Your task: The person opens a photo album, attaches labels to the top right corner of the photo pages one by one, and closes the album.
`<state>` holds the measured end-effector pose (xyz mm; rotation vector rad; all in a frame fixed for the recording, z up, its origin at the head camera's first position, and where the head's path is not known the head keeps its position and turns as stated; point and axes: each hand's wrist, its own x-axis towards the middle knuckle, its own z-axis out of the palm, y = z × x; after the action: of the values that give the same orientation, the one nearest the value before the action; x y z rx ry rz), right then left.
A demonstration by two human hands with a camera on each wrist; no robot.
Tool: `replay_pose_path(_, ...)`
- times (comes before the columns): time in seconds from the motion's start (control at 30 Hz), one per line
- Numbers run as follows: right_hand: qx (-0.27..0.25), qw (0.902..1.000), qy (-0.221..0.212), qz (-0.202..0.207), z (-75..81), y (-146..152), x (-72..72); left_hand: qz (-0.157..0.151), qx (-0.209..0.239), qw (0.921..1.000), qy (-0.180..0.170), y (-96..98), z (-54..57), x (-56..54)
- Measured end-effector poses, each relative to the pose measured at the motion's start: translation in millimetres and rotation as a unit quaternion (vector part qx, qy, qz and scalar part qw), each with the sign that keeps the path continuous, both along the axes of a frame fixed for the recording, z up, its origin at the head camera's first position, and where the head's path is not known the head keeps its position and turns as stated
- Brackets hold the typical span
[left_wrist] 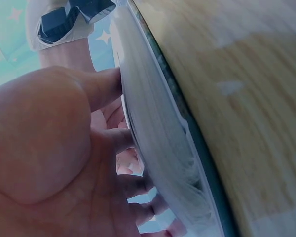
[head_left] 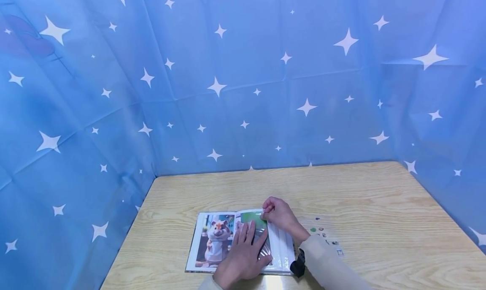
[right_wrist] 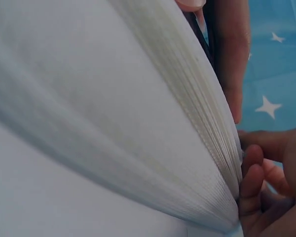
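Note:
An open photo album (head_left: 281, 252) lies on the table, with a picture of a hamster in a white apron (head_left: 217, 241) on its left page. On the right page is a partly green picture (head_left: 250, 217), glossy and largely covered by my hands. My left hand (head_left: 244, 255) rests spread and nearly straight-fingered over it; in the left wrist view its fingers (left_wrist: 121, 140) lie along the page. At the picture's top right corner my right hand (head_left: 281, 216) pinches the edge, fingers curled. The stacked page edges (right_wrist: 197, 103) fill much of the right wrist view.
A clear sheet with several small colourful stickers (head_left: 323, 235) lies right of the album, partly behind the right forearm. The wooden table (head_left: 379, 205) extends around both. A blue curtain with white stars (head_left: 243, 112) hangs behind. A dark band (head_left: 298, 264) circles the right wrist.

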<state>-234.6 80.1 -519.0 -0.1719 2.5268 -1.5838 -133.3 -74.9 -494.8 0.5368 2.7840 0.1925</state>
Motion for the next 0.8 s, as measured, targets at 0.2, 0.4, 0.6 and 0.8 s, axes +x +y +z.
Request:
replay_pose_path(0.2, 0.007, 0.9999, 0.008, 0.0, -0.8, -0.7, -0.4, 0.002, 0.001, 1.0, -0.007, 0.7, 0.5, -0.7)
replay_pose_path(0.4, 0.013, 0.9999, 0.005, -0.001, -0.8, -1.8, -1.3, 0.001, -0.001, 1.0, -0.007, 0.8, 1.4, -0.5)
replay_pose_path(0.6, 0.023, 0.9993, 0.029, 0.0, -0.8, -1.4, 0.5, 0.001, 0.005, 1.0, -0.008, -0.2, 1.0, -0.8)
replay_pose_path(0.8, 0.016, 0.9995, 0.026, -0.012, -3.4, -0.9, -0.2, 0.0, 0.007, 0.9999, -0.009, -0.5, 0.3, -0.4)
